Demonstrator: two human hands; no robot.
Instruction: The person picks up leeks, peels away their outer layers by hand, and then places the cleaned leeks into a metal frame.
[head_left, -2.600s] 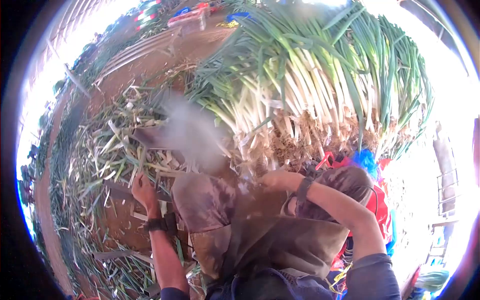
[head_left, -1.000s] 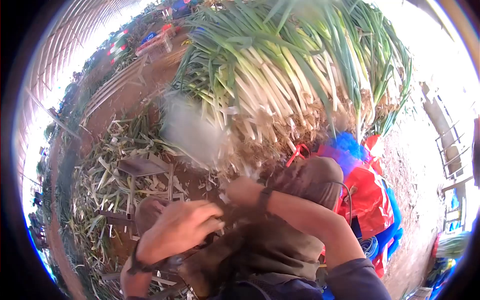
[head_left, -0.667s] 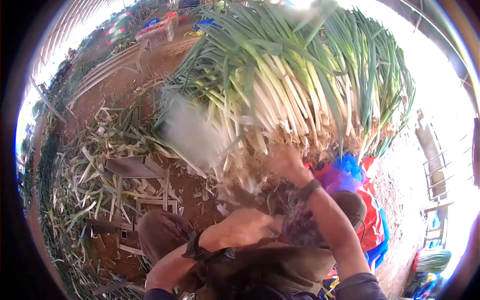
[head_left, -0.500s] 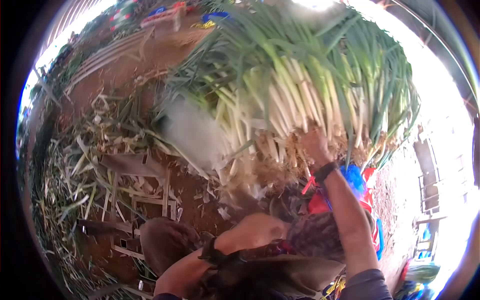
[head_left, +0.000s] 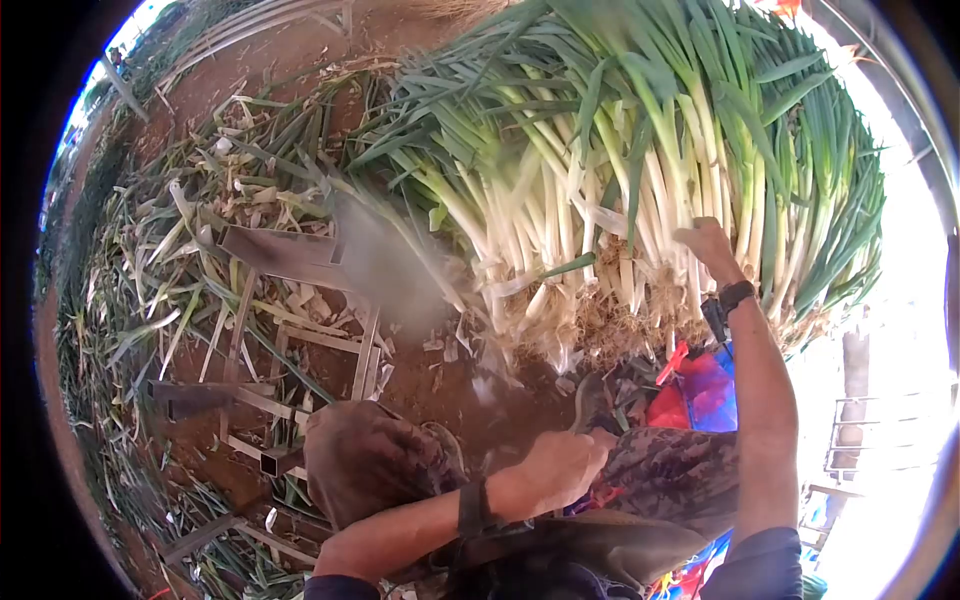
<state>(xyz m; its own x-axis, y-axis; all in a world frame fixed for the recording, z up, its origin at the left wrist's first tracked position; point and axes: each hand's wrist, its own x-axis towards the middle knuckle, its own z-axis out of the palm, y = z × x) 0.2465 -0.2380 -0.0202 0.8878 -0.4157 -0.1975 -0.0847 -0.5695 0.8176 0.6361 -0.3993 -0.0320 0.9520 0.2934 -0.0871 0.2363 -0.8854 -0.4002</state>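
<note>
A big heap of green onions (head_left: 660, 190) stands in front of me, white stalks and tangled roots facing me, green leaves pointing away. My right hand (head_left: 712, 245) is in among the white stalks on the heap's right side, fingers closed around a green onion stalk. Low over my lap, my left hand (head_left: 565, 468) is curled into a fist, its thumb side toward the heap. What it holds, if anything, is hidden. Some red strips (head_left: 605, 496) show just under that fist, against my patterned trouser leg (head_left: 670, 470).
A metal frame (head_left: 285, 255) lies on the left, amid trimmed leaves and peelings (head_left: 150, 300). Red and blue plastic (head_left: 700, 390) sits below the roots at right. Brown soil (head_left: 500, 420) shows between my legs and the heap. A blurred smear covers part of the view.
The view has shifted. My right hand has moved from the roots up to the white stalks, farther right. My left hand remains a fist over my lap.
</note>
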